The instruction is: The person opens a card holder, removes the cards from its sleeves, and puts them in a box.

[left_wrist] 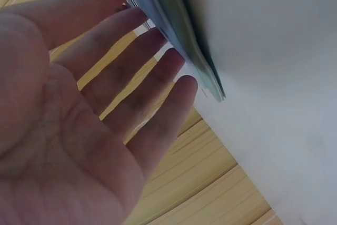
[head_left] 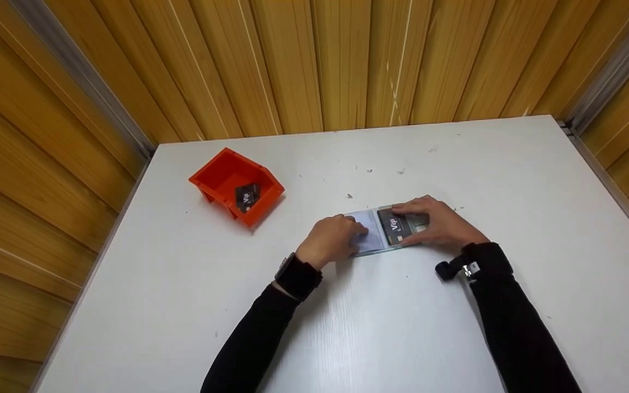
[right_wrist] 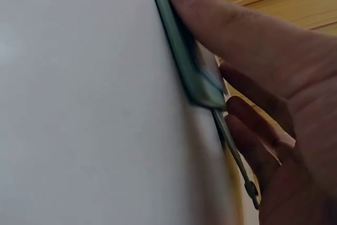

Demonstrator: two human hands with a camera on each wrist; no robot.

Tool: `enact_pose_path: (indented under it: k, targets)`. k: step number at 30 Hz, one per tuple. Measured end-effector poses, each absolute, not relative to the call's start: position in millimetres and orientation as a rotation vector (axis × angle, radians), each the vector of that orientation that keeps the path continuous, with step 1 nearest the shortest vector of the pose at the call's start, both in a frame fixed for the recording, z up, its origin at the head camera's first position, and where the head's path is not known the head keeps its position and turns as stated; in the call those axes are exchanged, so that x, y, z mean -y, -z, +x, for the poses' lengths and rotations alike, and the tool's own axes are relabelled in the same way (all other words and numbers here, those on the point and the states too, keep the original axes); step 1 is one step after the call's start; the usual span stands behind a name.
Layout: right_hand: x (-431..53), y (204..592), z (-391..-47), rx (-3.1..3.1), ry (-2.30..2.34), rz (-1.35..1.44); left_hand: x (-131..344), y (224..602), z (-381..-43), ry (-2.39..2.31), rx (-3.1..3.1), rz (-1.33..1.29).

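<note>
An open card holder (head_left: 369,230) with pale pages and a green edge lies on the white table. On its right half is a black card (head_left: 392,225) printed "Vip"; whether it sits inside a pocket is unclear. My left hand (head_left: 333,238) rests fingertips on the left page, and the left wrist view shows its fingers fairly straight against the holder. The right hand (head_left: 441,225) grips the holder's right half across its width, thumb at the near edge, fingers at the far one. Seen from the right wrist, the thumb (right_wrist: 226,22) lies along the green cover (right_wrist: 184,67).
An orange bin (head_left: 221,177) stands to the left on the table (head_left: 391,316), with another black "Vip" card (head_left: 247,197) inside. Small dark marks dot the tabletop beyond the hands. Wood-look panels (head_left: 342,65) rise behind the table and at both sides.
</note>
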State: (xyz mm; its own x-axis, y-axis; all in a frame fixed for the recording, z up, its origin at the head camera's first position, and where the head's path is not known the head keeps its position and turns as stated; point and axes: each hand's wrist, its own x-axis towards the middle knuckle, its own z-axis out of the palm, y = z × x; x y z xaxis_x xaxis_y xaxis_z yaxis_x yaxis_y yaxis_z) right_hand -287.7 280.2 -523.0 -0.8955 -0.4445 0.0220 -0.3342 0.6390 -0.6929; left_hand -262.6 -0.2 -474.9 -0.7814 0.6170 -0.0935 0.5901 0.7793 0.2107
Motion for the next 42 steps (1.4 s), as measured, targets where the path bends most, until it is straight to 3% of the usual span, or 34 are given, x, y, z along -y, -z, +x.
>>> enact_pose_path:
  k: [6, 11, 22, 42]
  targets:
    - [-285, 523, -287, -2.674, 1.090, -0.575, 1, 477, -265, -0.303, -2.838, 0.885]
    - [-287, 522, -287, -2.681, 1.094, -0.586, -20, 485, -269, -0.658, -2.799, 0.797]
    - [-292, 528, -289, -2.684, 1.093, -0.595, -45, 491, -273, -1.694, -2.100, 0.029]
    - [-290, 531, -291, -2.666, 1.153, -0.616, -65, 502, -286, -1.562, -2.299, -0.081]
